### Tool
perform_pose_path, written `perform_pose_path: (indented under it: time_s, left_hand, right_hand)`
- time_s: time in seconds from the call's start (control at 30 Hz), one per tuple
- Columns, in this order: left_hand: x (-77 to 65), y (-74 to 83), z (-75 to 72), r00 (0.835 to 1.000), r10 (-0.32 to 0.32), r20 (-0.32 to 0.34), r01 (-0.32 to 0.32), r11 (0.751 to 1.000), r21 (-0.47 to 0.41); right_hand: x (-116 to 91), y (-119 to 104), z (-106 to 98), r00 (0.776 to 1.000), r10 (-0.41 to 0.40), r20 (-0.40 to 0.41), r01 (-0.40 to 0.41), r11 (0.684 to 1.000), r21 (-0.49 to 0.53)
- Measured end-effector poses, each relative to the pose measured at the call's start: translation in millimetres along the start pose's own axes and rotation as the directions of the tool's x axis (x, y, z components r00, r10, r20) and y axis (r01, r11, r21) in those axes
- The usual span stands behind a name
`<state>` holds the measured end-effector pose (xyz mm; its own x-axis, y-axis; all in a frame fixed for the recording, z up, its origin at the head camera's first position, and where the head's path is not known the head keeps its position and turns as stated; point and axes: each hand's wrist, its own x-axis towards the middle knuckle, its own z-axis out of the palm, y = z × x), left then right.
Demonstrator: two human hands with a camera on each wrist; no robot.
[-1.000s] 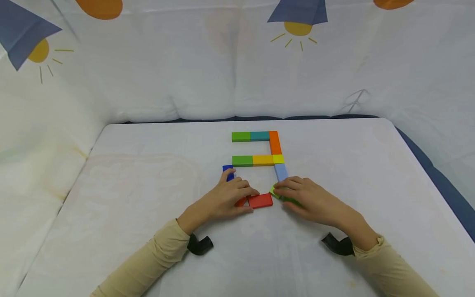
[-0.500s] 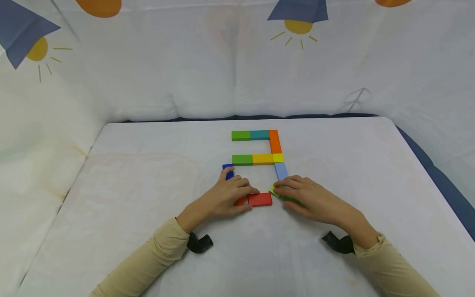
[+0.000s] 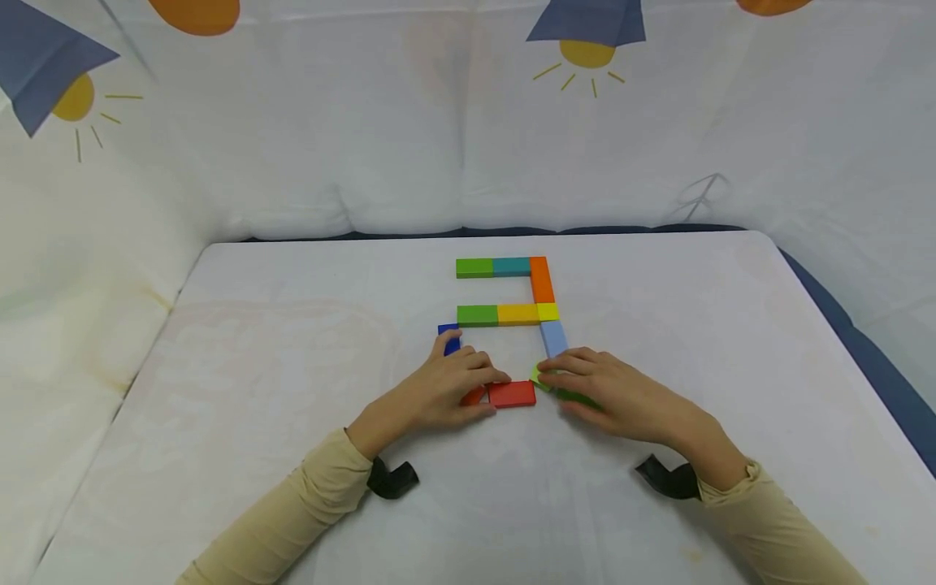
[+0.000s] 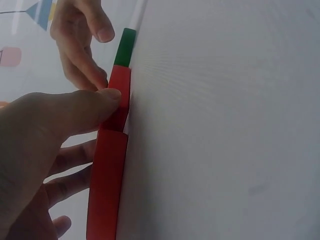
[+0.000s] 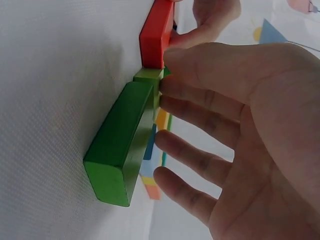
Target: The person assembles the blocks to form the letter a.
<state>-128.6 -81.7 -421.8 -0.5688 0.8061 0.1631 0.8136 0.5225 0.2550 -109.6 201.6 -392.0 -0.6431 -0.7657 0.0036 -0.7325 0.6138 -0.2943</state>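
Flat coloured blocks lie on the white table in an angular figure. My left hand (image 3: pixel 442 390) pinches a red block (image 3: pixel 512 395) at the near edge, thumb on its near side and a finger across it. A second red-orange block (image 3: pixel 474 396) is partly covered by this hand, while its outer finger touches a dark blue block (image 3: pixel 449 345). My right hand (image 3: pixel 614 394) has its fingers fairly straight, their tips at a light green block (image 5: pixel 150 75). Below that palm sits a slanted dark green block (image 5: pixel 120 130), mostly hidden in the head view.
Farther back, green (image 3: pixel 477 316), amber (image 3: pixel 517 314) and yellow (image 3: pixel 548 312) blocks form a row. A light blue block (image 3: pixel 553 337) joins it from below. Green (image 3: pixel 474 268), teal (image 3: pixel 511 266) and orange (image 3: pixel 542 280) blocks stand beyond. White cloth (image 3: pixel 366 122) hangs behind the table.
Both hands stay nearly where they were. The red block and the right hand's fingers show only tiny shifts; the whole view moves slightly.
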Motion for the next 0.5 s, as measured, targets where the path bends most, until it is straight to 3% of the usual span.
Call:
perform_pose_path:
  time_s: [0.13, 0.3, 0.5]
  left_hand:
    - [-1.6, -3.1, -4.6, 1.0, 0.009, 0.018, -0.009, 1.0, -0.018]
    - [-7.8, -13.6, -17.8, 0.999, 0.027, 0.047, -0.024, 0.998, -0.063]
    - [-16.2, -25.8, -31.1, 0.993, -0.013, 0.121, 0.021, 0.997, -0.07]
  right_hand:
    - [-2, 1, -2, 0.999, 0.02, -0.025, -0.02, 1.0, 0.0]
    - [-4, 7, -6, 0.987, 0.132, -0.095, -0.134, 0.991, -0.014]
    - [-8, 11, -7, 0.975, 0.223, -0.015, -0.223, 0.975, -0.008]
